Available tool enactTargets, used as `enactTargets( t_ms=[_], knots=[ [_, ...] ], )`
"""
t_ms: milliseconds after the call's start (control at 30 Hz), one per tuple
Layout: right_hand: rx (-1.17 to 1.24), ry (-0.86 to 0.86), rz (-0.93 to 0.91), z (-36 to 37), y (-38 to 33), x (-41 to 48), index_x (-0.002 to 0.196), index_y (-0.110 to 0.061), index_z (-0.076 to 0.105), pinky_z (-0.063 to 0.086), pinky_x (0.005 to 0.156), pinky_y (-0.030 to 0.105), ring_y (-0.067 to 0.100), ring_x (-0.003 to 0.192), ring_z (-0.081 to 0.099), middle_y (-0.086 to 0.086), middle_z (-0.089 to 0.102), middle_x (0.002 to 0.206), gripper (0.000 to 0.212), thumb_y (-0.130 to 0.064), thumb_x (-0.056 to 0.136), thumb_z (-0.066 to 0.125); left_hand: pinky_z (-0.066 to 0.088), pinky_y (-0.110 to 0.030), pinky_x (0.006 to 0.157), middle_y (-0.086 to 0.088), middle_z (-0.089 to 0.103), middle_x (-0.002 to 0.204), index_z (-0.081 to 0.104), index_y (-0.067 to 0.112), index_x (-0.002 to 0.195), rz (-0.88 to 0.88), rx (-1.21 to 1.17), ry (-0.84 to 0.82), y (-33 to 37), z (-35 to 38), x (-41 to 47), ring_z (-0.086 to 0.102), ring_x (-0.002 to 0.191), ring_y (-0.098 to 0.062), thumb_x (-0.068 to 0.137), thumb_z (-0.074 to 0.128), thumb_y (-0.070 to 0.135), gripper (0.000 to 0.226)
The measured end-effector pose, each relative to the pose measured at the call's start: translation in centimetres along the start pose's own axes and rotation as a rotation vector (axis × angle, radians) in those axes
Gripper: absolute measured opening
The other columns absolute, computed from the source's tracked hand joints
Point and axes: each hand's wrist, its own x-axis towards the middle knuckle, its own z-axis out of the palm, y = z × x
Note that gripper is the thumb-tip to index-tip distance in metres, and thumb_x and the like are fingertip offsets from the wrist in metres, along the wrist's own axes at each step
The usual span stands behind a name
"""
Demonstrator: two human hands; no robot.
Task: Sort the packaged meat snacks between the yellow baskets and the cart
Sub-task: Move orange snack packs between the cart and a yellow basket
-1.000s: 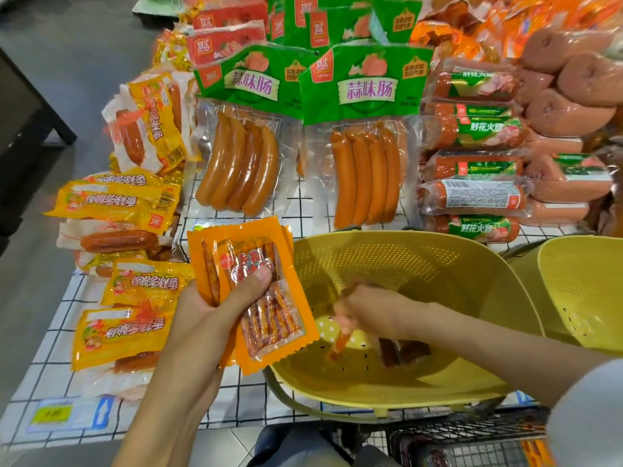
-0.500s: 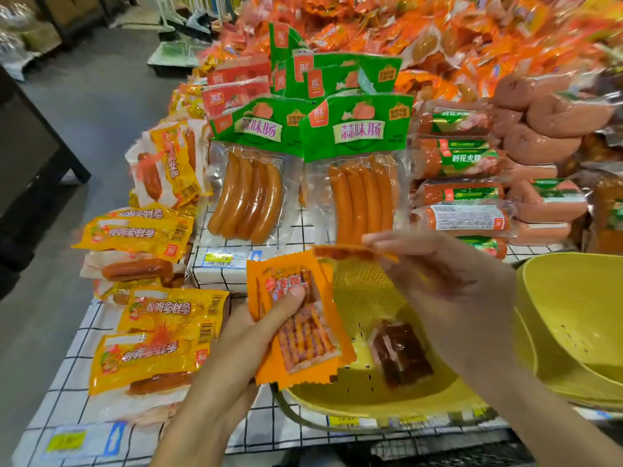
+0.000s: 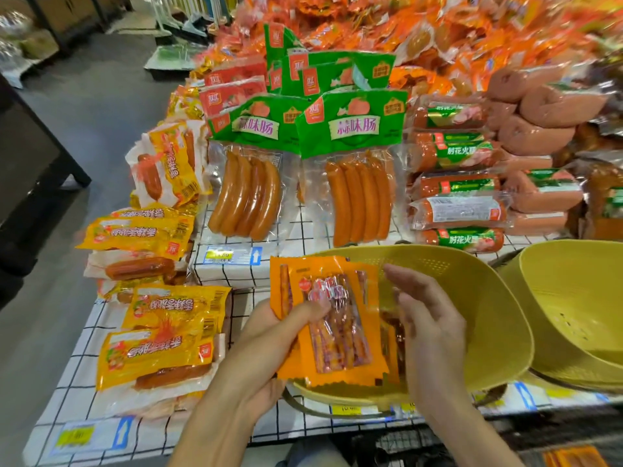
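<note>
Orange snack packs held up by the near yellow basket

The left hand grips the stack, with its thumb curled over the top pack. The right hand has nearly straight fingers at the stack's right edge; I cannot tell if it pinches a pack. The packs look slippery. If the thumb loosens, they may fan out and fall on the bench, not into the basket.

A fanned stack of orange snack packs stands upright at lower centre, overlapping the near yellow basket; a second yellow basket sits at the right edge.
</note>
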Motion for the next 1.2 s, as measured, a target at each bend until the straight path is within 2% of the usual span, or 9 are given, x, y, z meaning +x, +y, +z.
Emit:
enactTargets(
  t_ms=[133, 300, 433, 533, 600, 667, 900, 1067, 1200],
  knots=[
    [0.135, -0.103, 0.104, -2.4, 0.5, 2.0, 0.100, -0.022, 0.068, 0.054, 0.082, 0.022, 0.015, 0.102, 0.066, 0.002, 0.071, 0.105, 0.020, -0.014, 0.094, 0.050, 0.057, -0.032, 0.052, -0.013, 0.075, 0.088, 0.077, 0.020, 0.075, 0.045, -0.042, 0.035, -0.2, -0.2, 1.3, 0.073, 0.075, -0.025, 0.058, 0.072, 0.020, 0.017],
    [-0.979, -0.569, 0.005, -4.6, 1.5, 8.2, 0.099, -0.020, 0.067, 0.048, 0.082, 0.021, 0.010, 0.094, 0.064, -0.007, 0.069, 0.098, 0.016, -0.010, 0.088, 0.062, 0.057, -0.032, 0.051, -0.014, 0.075, 0.086, 0.074, 0.017, 0.083, 0.110, -0.111, 0.113, 0.2, -1.6, 0.9, 0.073, 0.073, -0.025, 0.059, 0.072, 0.019, 0.025],
    [-1.415, -0.969, 0.008, -3.6, 4.6, 10.1, 0.121, -0.015, 0.059, 0.050, 0.082, 0.030, 0.022, 0.104, 0.061, 0.003, 0.064, 0.114, 0.031, -0.010, 0.090, 0.055, 0.037, -0.006, 0.034, -0.038, 0.060, 0.058, 0.046, -0.004, 0.062, 0.205, -0.129, 0.169, 0.9, -2.9, 0.1, 0.049, 0.028, 0.007, 0.090, 0.048, -0.005, 0.028],
    [-1.590, -1.248, -0.031, -2.2, 6.9, 9.4, 0.124, -0.012, 0.053, 0.045, 0.070, 0.030, 0.026, 0.102, 0.061, 0.009, 0.064, 0.112, 0.033, -0.015, 0.091, 0.056, 0.038, -0.002, 0.041, 0.000, 0.033, 0.016, 0.035, 0.006, 0.058, 0.149, -0.191, 0.233, 1.2, -3.4, -0.8, 0.041, 0.023, 0.012, 0.097, 0.040, 0.001, 0.040],
    [-1.740, -1.416, -0.063, -1.7, 8.2, 9.2, 0.120, -0.008, 0.053, 0.044, 0.073, 0.032, 0.027, 0.108, 0.058, 0.010, 0.062, 0.115, 0.029, -0.016, 0.092, 0.057, 0.044, -0.010, 0.037, -0.010, 0.062, 0.041, 0.061, -0.002, 0.069, 0.146, -0.122, 0.094, 0.2, -3.0, -0.2, 0.063, 0.041, -0.001, 0.083, 0.063, 0.005, 0.015],
    [-1.798, -1.495, -0.102, -1.9, 9.3, 9.1, 0.122, -0.006, 0.052, 0.048, 0.084, 0.035, 0.026, 0.113, 0.057, 0.009, 0.060, 0.121, 0.030, -0.011, 0.092, 0.055, 0.056, -0.031, 0.051, -0.013, 0.075, 0.080, 0.077, 0.014, 0.082, 0.105, -0.212, 0.109, 0.1, -2.4, 0.7, 0.073, 0.069, -0.023, 0.044, 0.091, 0.017, 0.040],
    [-1.465, -1.160, -0.288, -2.3, 7.1, 9.9, 0.094, -0.016, 0.060, 0.044, 0.070, 0.025, 0.019, 0.092, 0.059, -0.001, 0.062, 0.097, 0.008, -0.011, 0.090, 0.056, 0.057, -0.037, 0.056, -0.016, 0.074, 0.094, 0.076, 0.017, 0.088, 0.084, -0.216, 0.098, -0.4, -2.4, 1.1, 0.073, 0.080, -0.030, 0.058, 0.072, 0.008, 0.031],
    [-0.531, -0.740, 0.223, -3.8, 0.3, 8.6, 0.094, -0.016, 0.065, 0.054, 0.069, 0.024, 0.019, 0.086, 0.068, 0.003, 0.070, 0.091, 0.013, -0.020, 0.083, 0.068, 0.058, -0.035, 0.057, -0.015, 0.074, 0.093, 0.077, 0.018, 0.086, 0.172, -0.129, 0.077, 0.2, -1.8, 1.0, 0.073, 0.082, -0.028, 0.049, 0.081, 0.008, 0.038],
    [0.223, -0.793, 0.585, -3.6, -4.7, 6.3, 0.111, -0.001, 0.065, 0.057, 0.069, 0.029, 0.023, 0.088, 0.070, 0.017, 0.070, 0.104, 0.030, -0.014, 0.083, 0.067, 0.058, -0.034, 0.058, -0.014, 0.074, 0.094, 0.073, 0.015, 0.092, 0.197, -0.102, 0.097, 0.1, -1.6, 1.2, 0.073, 0.082, -0.028, 0.050, 0.077, 0.015, 0.042]
  ],
)
